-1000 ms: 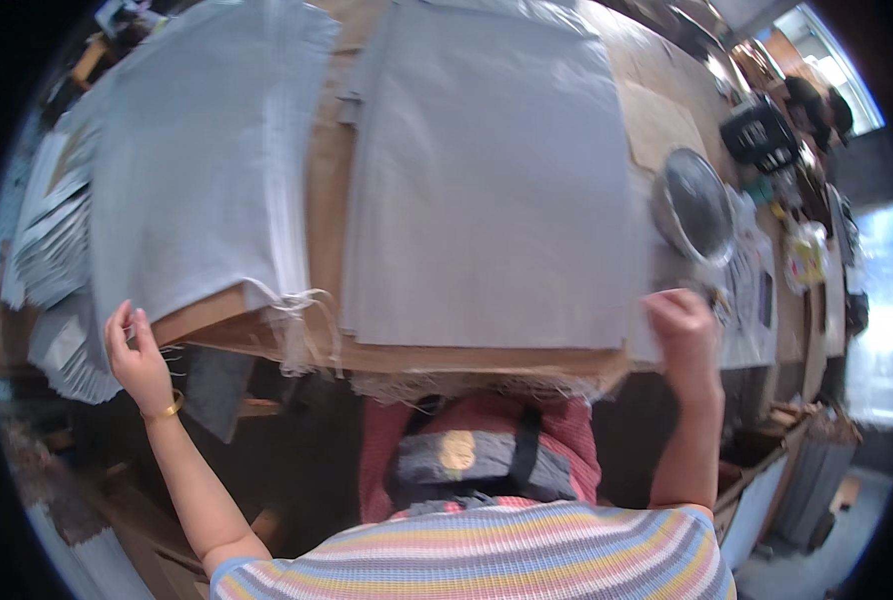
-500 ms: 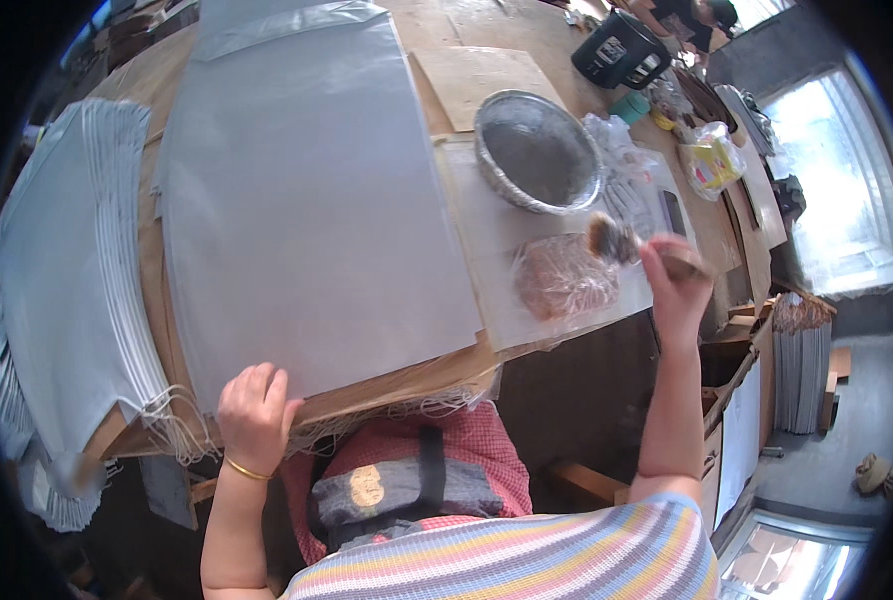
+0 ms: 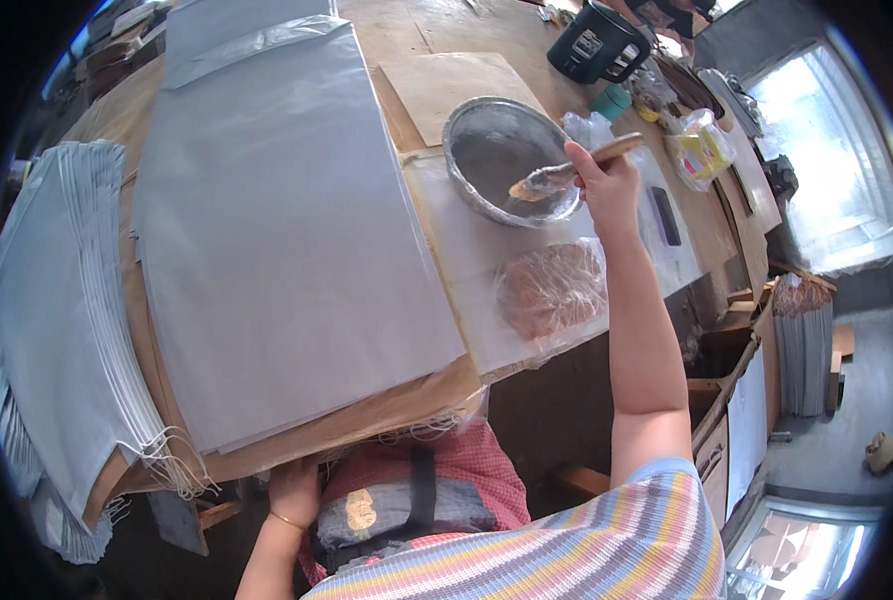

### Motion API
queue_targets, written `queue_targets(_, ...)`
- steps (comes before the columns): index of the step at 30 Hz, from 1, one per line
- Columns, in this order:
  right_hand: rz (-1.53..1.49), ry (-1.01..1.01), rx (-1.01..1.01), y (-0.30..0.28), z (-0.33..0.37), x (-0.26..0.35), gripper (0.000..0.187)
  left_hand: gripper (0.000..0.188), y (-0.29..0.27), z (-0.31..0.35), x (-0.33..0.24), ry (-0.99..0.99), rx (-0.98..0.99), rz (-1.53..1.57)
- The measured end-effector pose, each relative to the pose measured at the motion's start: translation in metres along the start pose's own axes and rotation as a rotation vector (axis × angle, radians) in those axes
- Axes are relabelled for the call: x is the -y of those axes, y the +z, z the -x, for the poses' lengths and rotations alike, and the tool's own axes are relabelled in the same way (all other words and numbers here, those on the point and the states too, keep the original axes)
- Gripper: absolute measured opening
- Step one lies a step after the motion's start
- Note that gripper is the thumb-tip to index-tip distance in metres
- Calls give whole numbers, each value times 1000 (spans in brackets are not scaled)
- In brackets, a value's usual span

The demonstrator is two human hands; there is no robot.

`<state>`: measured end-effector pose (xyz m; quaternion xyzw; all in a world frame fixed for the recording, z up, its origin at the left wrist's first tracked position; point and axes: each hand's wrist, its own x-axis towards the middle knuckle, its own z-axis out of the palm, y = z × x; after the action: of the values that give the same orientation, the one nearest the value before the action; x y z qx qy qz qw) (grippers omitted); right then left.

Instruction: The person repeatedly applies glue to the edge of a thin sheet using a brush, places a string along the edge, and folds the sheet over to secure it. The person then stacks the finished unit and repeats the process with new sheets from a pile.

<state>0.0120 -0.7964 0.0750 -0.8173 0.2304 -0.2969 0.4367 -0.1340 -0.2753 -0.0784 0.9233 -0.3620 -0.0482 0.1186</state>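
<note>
My right hand [image 3: 610,192] is closed around the handle of a brush [image 3: 545,183]. Its pale, coated bristles point left, over the near side of a round basin [image 3: 464,190] with grey stuff inside. A large stack of silvery-grey sheets [image 3: 287,240] lies flat on the table to the left of the basin. My left hand [image 3: 295,492] is low at the table's front edge, beside the red checked cloth on my lap. Its fingers reach under the edge, where they are hidden.
Grey bags with white cords [image 3: 67,300] are piled at the far left. A clear plastic bag of brownish contents [image 3: 550,290] lies just in front of the basin. Farther back are a thin board [image 3: 457,90], a dark mug [image 3: 595,45] and a phone [image 3: 666,216]. Another person is at the far right.
My right hand has swung left and away from me, bringing the brush from beside the plastic bag to over the basin. My left hand has dropped from the sheets' corner to below the table edge.
</note>
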Motion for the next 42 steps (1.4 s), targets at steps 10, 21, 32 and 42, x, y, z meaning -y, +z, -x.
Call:
queue_targets(10, 315, -108, 16, -3, -4, 27, 37, 19, -21, 22, -1, -6, -53, 169)
queue_targets(21, -223, -627, 821, 109, 237, 143, 20, 8, -85, 42, 3, -590, -29, 1213)
queue_targets(32, -101, -655, 896, 178, 262, 148, 13, 7, -91, -3, 33, -239, -178, -117)
queue_targets(42, -87, -381, 819, 170, 266, 147, 5, 9, -86, -8, 31, -282, -144, -110)
